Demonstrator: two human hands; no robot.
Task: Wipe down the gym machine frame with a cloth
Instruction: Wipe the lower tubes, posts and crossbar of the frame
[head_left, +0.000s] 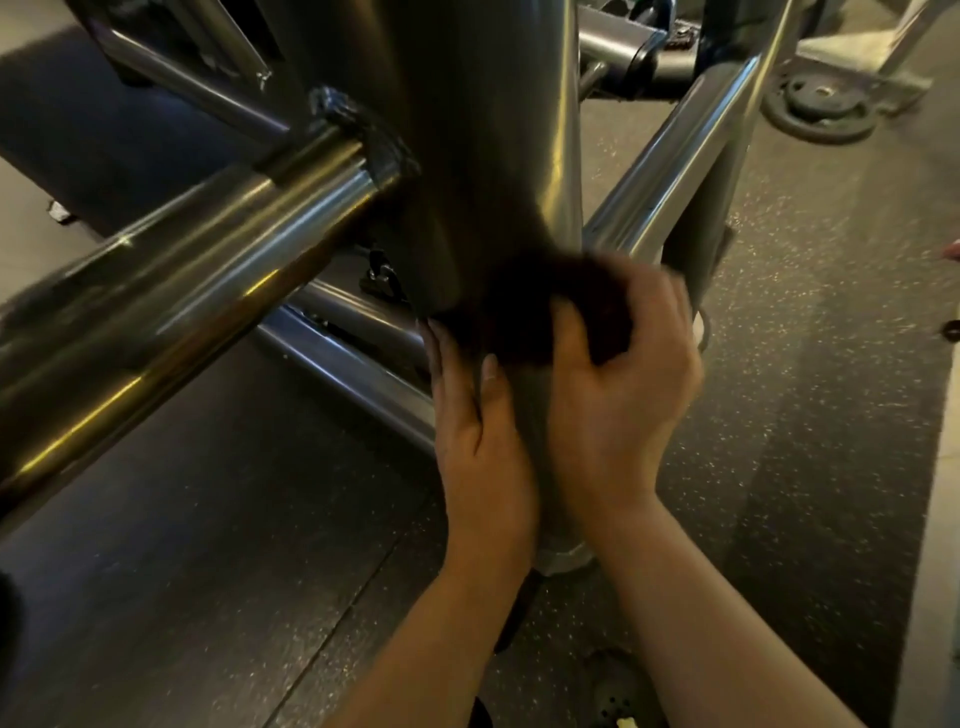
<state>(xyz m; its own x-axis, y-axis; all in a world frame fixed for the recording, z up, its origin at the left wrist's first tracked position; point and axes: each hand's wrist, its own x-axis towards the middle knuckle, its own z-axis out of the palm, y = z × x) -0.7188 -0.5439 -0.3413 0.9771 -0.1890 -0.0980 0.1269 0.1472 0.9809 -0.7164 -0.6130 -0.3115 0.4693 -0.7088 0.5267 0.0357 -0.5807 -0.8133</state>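
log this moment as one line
right hand: grips cloth on post | left hand: flat on post | wipe underway

Frame (483, 156) of smooth, glossy grey metal; cloth (545, 312) dark and fuzzy; floor (805, 364) matt, speckled rubber.

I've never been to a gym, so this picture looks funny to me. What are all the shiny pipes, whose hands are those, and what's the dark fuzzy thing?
The picture comes from a camera worn on a person's head, looking down, so the hands are that person's own. The shiny pipes are the metal frame of a gym machine, standing on a dark speckled floor. The dark fuzzy thing is a cloth; it looks blurry. The right hand grips the cloth against the thick upright post to wipe it. The left hand rests flat on the post just beside it, fingers straight. Far back on the floor lies a round weight plate.
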